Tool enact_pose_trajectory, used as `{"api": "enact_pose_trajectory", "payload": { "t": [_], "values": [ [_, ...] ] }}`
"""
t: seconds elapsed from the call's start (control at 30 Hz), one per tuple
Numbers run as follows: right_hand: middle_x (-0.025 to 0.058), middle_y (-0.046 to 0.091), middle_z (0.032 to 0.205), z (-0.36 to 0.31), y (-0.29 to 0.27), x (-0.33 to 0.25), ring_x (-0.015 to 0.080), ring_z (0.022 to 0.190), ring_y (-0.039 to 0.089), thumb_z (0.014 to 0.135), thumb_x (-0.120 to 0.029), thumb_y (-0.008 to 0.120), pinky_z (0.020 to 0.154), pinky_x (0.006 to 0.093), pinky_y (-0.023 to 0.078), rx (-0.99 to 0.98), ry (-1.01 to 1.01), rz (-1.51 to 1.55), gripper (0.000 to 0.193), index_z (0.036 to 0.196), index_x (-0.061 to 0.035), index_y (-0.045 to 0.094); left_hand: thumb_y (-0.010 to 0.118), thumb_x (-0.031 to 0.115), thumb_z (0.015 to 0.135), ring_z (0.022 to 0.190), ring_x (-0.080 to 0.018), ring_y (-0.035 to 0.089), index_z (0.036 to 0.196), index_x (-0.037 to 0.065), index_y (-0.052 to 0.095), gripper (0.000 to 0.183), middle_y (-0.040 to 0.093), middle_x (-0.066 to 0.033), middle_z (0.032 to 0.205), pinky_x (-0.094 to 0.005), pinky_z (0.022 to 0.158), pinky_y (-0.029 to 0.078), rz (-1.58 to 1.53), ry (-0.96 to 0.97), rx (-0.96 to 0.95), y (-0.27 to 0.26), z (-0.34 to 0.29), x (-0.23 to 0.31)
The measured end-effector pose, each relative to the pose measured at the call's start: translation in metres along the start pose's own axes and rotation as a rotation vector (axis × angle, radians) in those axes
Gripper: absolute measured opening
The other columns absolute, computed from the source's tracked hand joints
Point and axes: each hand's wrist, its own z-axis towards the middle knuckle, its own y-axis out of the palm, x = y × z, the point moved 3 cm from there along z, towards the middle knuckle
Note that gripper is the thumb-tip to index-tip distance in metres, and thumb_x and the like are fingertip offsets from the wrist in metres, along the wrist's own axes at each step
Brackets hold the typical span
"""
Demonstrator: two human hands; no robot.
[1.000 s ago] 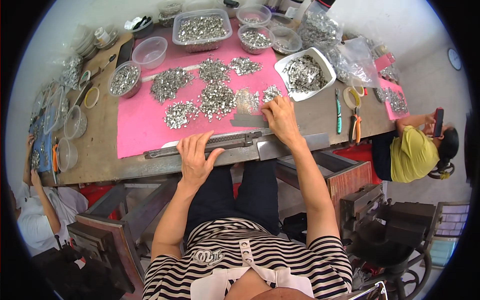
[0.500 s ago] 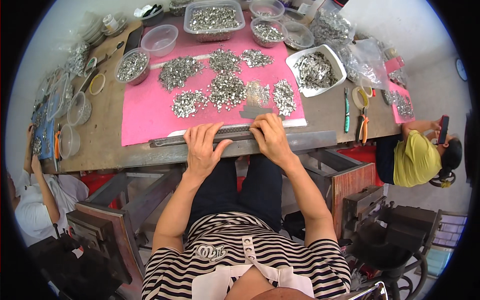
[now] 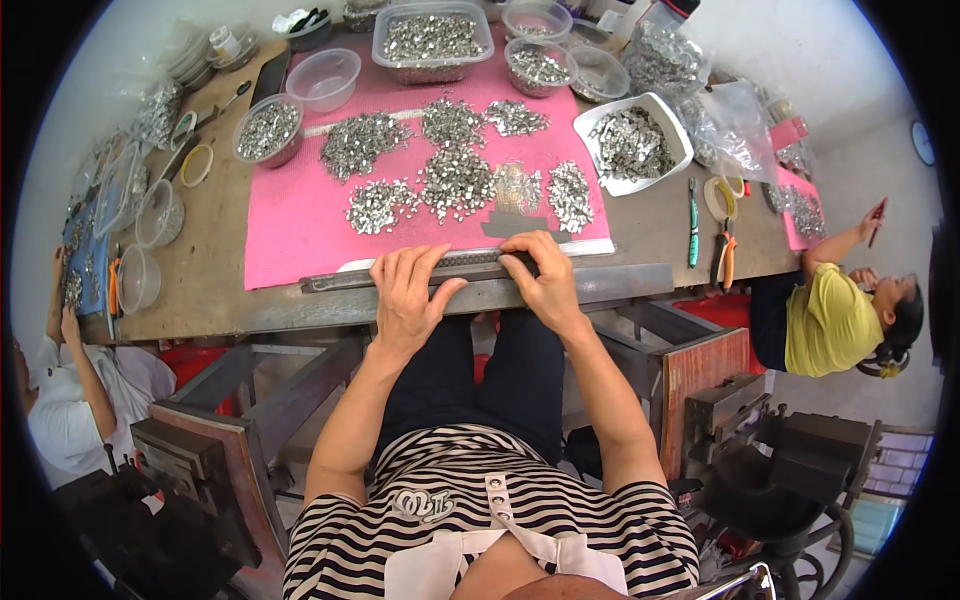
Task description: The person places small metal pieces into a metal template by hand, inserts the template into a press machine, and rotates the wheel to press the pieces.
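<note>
A long dark metal bar is seen lying along the near edge of the worktop, partly on the lower border of a pink mat. The left hand is laid flat over the middle of the bar, fingers spread and not clenched. The right hand is curled over the bar's right end, fingertips pressed on its top; a full grasp cannot be told. On the mat behind the bar, several heaps of small silver metal parts are spread. A white square tray filled with the same parts is placed right of the mat, and a round bowl of them at its left.
</note>
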Motion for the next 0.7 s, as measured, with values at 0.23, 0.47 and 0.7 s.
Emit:
{"api": "enact_pose_trajectory", "payload": {
  "t": [0.23,0.47,0.7],
  "values": [
    [0.0093,0.067,0.095,0.0,0.007,-0.004,0.0286,0.091,0.062,0.085,-0.003,0.074,0.083,0.0383,0.045,0.014,-0.044,-0.069,0.018,0.102,-0.0031,0.068,0.082,0.031,0.081,0.108,-0.0273,0.058,0.125,0.008,0.064,0.053,0.063,-0.0078,0.113,-0.0448,0.099,0.036,-0.011,-0.006,-0.017,0.0,-0.004,-0.002],
    [0.0103,0.068,0.095,0.007,-0.009,0.006,0.0292,0.092,0.063,0.087,-0.002,0.071,0.085,0.0377,0.047,0.033,0.008,0.008,0.012,0.099,-0.0027,0.07,0.08,0.028,0.083,0.106,-0.0266,0.058,0.122,0.008,0.066,0.047,0.064,-0.0078,0.11,-0.0458,0.1,0.035,-0.071,-0.042,-0.039,-0.006,0.009,0.005],
    [0.0106,0.062,0.09,0.077,-0.037,0.055,0.0305,0.091,0.058,0.084,-0.007,0.072,0.083,0.0434,0.044,0.18,-0.176,-0.563,0.009,0.093,-0.0063,0.072,0.075,0.016,0.085,0.1,-0.0232,0.058,0.1,0.015,0.069,0.016,0.063,-0.001,0.096,-0.0516,0.104,0.032,-0.079,0.199,-0.072,0.054,0.109,0.012]
  ]
}}
